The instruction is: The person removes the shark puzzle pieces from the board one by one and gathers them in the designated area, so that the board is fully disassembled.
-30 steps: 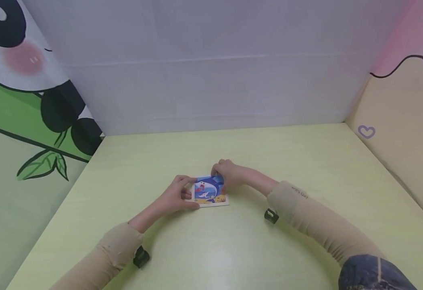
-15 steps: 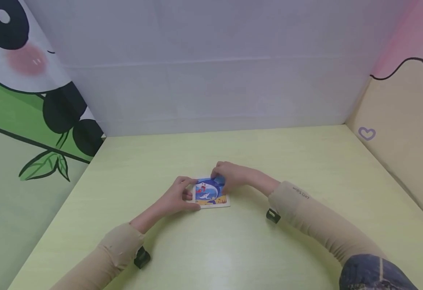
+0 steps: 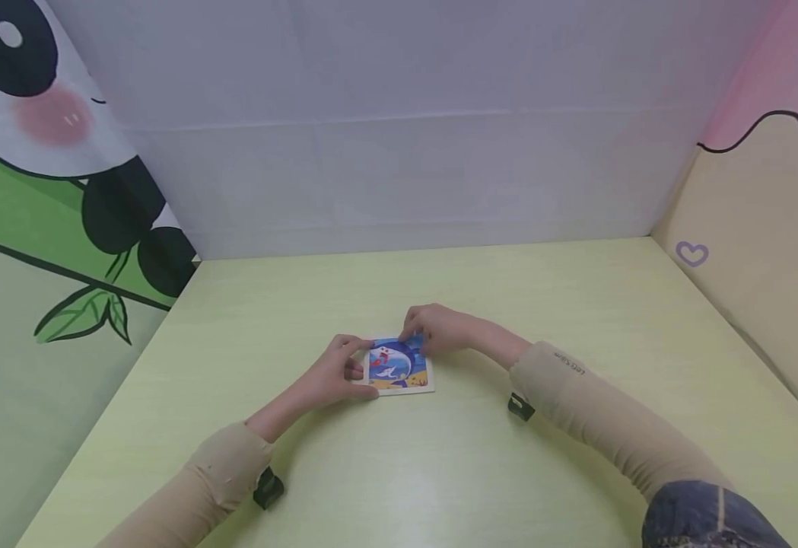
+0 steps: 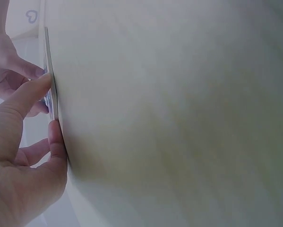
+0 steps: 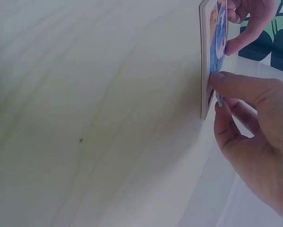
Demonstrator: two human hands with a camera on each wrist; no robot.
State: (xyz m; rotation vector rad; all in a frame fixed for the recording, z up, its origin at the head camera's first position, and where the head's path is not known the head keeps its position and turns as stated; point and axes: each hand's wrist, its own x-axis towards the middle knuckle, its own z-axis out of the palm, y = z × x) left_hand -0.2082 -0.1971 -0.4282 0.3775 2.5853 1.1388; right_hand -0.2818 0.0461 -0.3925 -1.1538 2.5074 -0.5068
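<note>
A small square picture puzzle (image 3: pixel 395 369) with a whale and sea scene in a white frame lies flat on the table. My left hand (image 3: pixel 333 373) holds it at the left side, thumb at the near corner and index finger at the far one. At the far right corner my right hand (image 3: pixel 436 329) pinches a thin blue puzzle piece (image 5: pixel 220 98) between thumb and fingers. In the right wrist view that piece is tilted up from the board, and a bit of bare tray shows beside it. Fingers hide much of the piece.
The pale yellow table (image 3: pixel 399 464) runs back to a grey-white wall panel (image 3: pixel 399 175). Painted side panels stand at left and right, the right one with a purple heart (image 3: pixel 691 253). Both forearms wear beige sleeves with a small dark device below each.
My right hand has shifted slightly to the right and its thumb has lifted, the piece at the far right corner tilting up with it. My left hand stays on the puzzle.
</note>
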